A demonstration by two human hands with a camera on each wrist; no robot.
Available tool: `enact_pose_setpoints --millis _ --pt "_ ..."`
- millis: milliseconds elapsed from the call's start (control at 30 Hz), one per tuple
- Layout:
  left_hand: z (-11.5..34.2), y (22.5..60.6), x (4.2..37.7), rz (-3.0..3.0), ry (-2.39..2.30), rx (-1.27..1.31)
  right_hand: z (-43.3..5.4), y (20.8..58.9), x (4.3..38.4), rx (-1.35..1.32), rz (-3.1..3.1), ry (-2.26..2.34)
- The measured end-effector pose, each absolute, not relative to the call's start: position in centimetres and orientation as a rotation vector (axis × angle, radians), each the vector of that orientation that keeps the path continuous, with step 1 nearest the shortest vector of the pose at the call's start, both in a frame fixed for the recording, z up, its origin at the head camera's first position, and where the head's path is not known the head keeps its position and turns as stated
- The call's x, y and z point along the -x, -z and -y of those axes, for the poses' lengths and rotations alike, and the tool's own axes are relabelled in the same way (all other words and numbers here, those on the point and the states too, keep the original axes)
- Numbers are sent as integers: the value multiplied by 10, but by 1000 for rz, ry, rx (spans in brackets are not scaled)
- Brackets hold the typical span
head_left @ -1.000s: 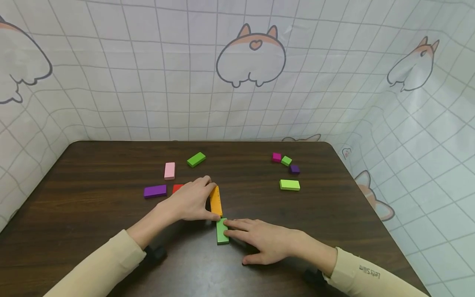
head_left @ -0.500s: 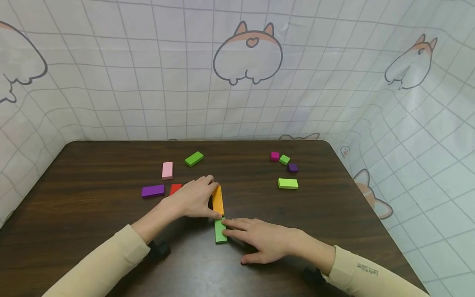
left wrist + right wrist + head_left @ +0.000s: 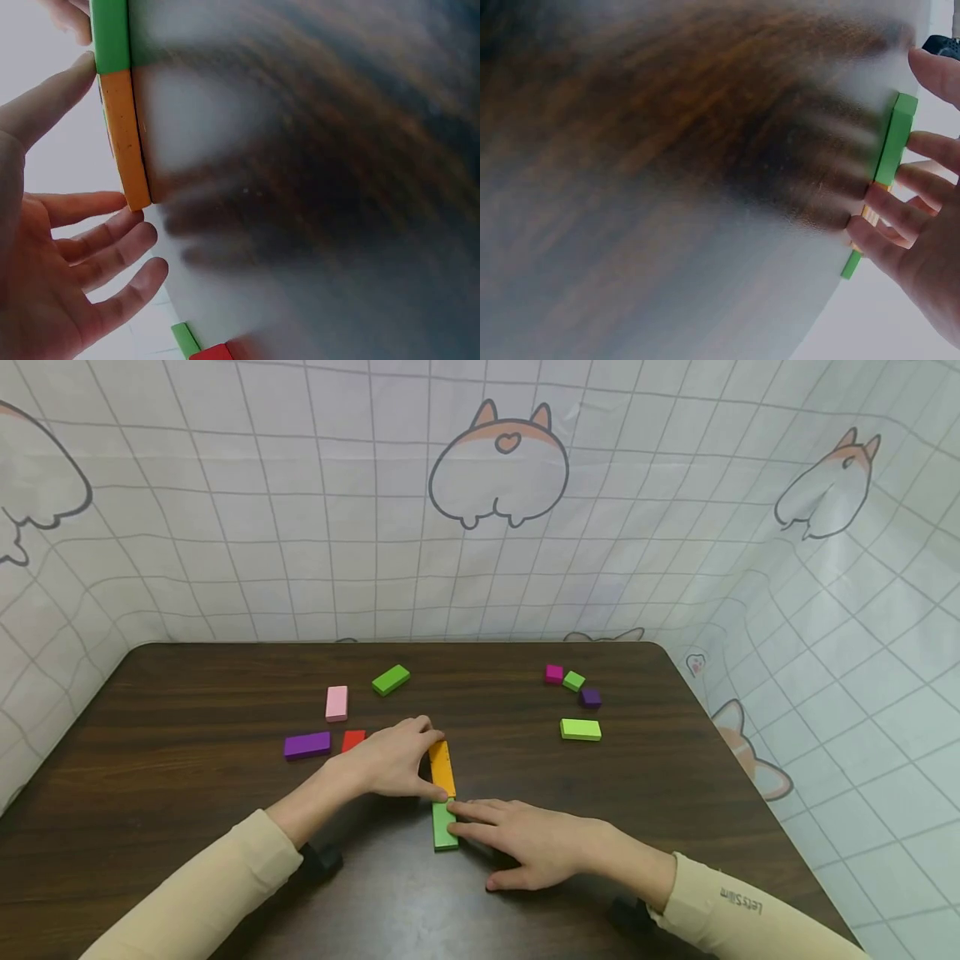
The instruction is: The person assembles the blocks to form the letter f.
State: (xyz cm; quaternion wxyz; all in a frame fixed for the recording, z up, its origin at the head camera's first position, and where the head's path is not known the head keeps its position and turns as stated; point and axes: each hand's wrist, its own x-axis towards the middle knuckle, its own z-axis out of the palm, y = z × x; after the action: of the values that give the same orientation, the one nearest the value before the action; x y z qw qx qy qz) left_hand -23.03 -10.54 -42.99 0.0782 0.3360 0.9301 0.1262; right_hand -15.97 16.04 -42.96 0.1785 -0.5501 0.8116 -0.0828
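An orange block [image 3: 443, 772] and a light green block [image 3: 445, 825] lie end to end in the middle of the table, the orange one farther away. My left hand [image 3: 390, 762] spans the orange block lengthwise, index finger at its far end and thumb [image 3: 79, 71] beside the seam where the two blocks meet. The other left fingers spread out past that far end. From the right, my right hand [image 3: 532, 843] touches the green block's side with extended fingertips, its thumb held apart. In the right wrist view the green block [image 3: 895, 142] stands against those fingers.
Beyond my left hand lie a purple block [image 3: 307, 746], a partly covered red block [image 3: 353, 741], a pink block [image 3: 337, 703] and a green block [image 3: 391, 680]. Back right are a lime block [image 3: 581, 730] and small magenta [image 3: 554, 674], green [image 3: 573, 682] and dark purple [image 3: 590, 697] cubes.
My left hand has shifted the orange block slightly right and toward me, against the green block's end. My right hand has stayed at the green block. The head view has drifted a little.
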Motion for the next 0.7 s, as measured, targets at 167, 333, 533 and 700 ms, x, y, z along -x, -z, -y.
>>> enact_pose_setpoints --millis 167,333,533,700 --pt "109 431 233 -2760 -432 -1022 -160 429 160 1542 -2289 226" --pt "113 431 234 -2722 -499 -993 -160 429 159 1538 -2288 219" --pt "115 429 235 -2696 -524 -985 -160 429 159 1527 -2290 232" --pt "115 428 234 -2690 -530 -1003 -159 429 159 1505 -2309 265"
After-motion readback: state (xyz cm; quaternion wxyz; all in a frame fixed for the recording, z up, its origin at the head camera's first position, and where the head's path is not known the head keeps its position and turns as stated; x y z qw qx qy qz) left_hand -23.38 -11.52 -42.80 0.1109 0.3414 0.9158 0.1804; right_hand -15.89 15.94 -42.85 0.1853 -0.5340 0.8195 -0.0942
